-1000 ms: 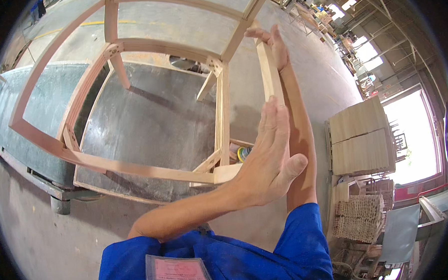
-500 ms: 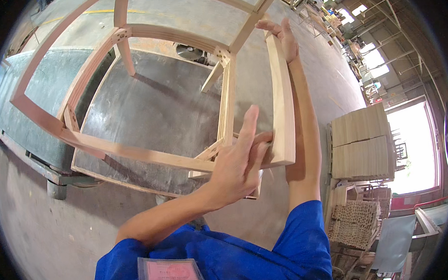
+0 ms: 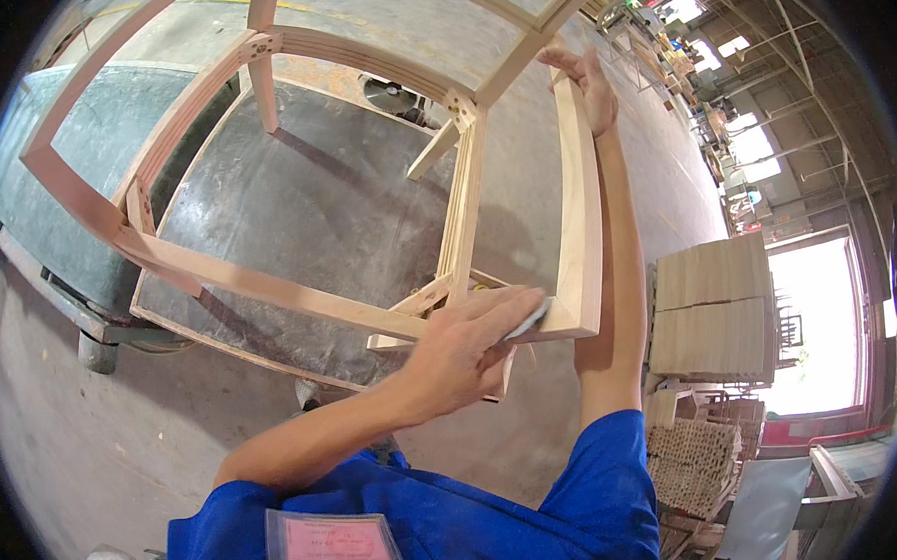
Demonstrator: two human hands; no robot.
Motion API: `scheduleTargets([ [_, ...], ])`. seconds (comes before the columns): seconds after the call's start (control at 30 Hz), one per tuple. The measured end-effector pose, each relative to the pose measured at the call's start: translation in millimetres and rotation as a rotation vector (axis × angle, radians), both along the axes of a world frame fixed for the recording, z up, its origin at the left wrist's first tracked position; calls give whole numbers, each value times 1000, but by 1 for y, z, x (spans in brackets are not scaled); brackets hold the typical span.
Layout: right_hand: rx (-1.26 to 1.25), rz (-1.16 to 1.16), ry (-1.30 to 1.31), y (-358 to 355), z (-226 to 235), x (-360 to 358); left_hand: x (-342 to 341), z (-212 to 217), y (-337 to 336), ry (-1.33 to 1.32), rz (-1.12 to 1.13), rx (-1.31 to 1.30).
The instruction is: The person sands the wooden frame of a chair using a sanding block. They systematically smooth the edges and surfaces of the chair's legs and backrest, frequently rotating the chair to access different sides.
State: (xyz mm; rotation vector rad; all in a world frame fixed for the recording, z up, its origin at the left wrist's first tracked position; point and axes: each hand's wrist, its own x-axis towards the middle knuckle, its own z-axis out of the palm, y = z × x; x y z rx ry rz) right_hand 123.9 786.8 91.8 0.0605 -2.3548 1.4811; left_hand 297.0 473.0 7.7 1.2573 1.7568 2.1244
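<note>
A bare wooden chair frame [image 3: 577, 204] stands tilted over a dark-topped work table. My left hand [image 3: 467, 349] is at the near end of its right-hand rail, fingers pressed together on a small whitish pad [image 3: 526, 320]. The pad lies against the wood at the rail's near corner; most of it is under my fingers, so its exact kind cannot be made out. At the far end of the same rail, my right hand [image 3: 596, 91] is hooked round the wood, with my forearm running along the outer side.
The dark table top [image 3: 316, 216] has a raised light edge. Left of it stands a greenish, worn bench [image 3: 84, 186]. A round dark disc-like tool [image 3: 390, 95] is past the frame. Stacked boards [image 3: 710, 309] and bundled wooden sticks [image 3: 692, 460] stand at right.
My left hand's raised index finger has come down flat, and the whitish pad now shows under the fingers at the corner. The frame appears slightly shifted to the right in view.
</note>
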Motion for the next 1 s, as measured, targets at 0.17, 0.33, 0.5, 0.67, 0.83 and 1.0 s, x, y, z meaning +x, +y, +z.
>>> scheduleTargets([
  [0.17,8,-35,-13,1,-2,2,-4,14,-5,-24,-114,-125],
  [0.33,6,-9,-18,-17,-6,-13,-8,-23,-11,233,26,-121],
  [0.5,52,-20,-24,12,0,1,-13,16,0,218,-107,-197],
  [0.67,72,10,-2,3,-1,-4,-21,-52,-30,369,-45,-355],
  [0.83,1,-60,-34,7,-7,-3,-13,28,1,237,-195,-305],
  [1.0,85,-28,-25,-9,-7,-18,-19,-38,-19,323,-37,-342],
])
